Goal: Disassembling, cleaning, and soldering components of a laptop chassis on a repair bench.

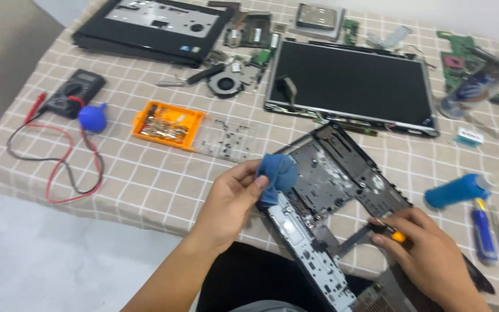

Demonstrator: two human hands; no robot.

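Observation:
My left hand pinches a crumpled blue cloth against the near edge of a grey laptop base frame, which lies tilted over the table's front edge. My right hand rests on the frame's lower right part and grips a small tool with a black and orange handle; its tip is hidden by my fingers.
On the checked tablecloth lie a laptop screen panel, a black laptop cover, a fan, circuit boards, an orange screw box, a multimeter with leads, a blue bulb blower, a blue bottle and a blue screwdriver.

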